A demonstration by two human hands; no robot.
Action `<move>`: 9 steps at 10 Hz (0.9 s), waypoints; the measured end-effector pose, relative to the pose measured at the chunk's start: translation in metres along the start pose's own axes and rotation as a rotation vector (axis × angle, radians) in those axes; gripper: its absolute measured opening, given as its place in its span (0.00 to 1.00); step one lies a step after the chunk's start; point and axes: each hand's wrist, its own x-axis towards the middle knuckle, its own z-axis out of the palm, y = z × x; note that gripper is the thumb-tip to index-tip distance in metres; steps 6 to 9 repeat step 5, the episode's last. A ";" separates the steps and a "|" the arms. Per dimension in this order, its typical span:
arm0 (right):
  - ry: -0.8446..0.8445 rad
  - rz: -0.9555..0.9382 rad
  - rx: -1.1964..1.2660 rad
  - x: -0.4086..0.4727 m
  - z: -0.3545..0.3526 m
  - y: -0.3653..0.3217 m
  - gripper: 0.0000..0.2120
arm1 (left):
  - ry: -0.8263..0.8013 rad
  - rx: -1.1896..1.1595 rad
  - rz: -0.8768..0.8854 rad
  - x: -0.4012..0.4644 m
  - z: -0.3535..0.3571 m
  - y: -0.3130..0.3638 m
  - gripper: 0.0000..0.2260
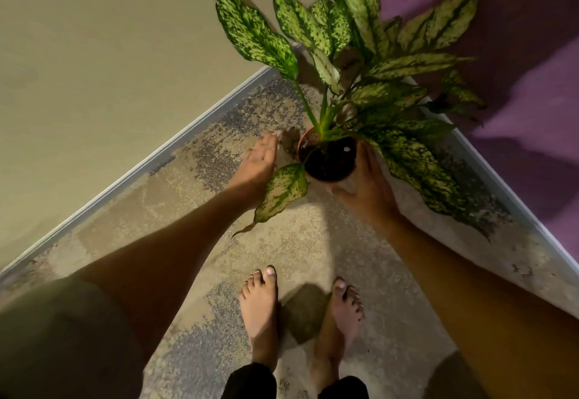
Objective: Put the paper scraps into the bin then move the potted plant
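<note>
The potted plant (329,160) is a small brown pot of dark soil with long speckled green leaves, near the corner where two walls meet. My right hand (366,182) wraps the pot's right and near side and holds it. My left hand (258,163) hovers just left of the pot, fingers spread, not touching it, and one drooping leaf hangs over its wrist. No paper scraps or bin show in the head view.
A beige wall (109,53) runs along the left and a purple wall (532,100) along the right, each with a pale skirting strip. The worn speckled floor (297,242) spreads between them. My bare feet (260,311) stand below the pot.
</note>
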 end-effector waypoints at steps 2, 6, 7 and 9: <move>-0.080 -0.076 -0.142 -0.028 -0.027 -0.019 0.41 | 0.061 0.157 0.495 0.029 -0.206 0.146 0.31; -0.115 -0.145 -0.205 -0.070 -0.064 -0.059 0.33 | 0.147 0.321 0.480 -0.054 -0.275 0.152 0.33; -0.115 -0.145 -0.205 -0.070 -0.064 -0.059 0.33 | 0.147 0.321 0.480 -0.054 -0.275 0.152 0.33; -0.115 -0.145 -0.205 -0.070 -0.064 -0.059 0.33 | 0.147 0.321 0.480 -0.054 -0.275 0.152 0.33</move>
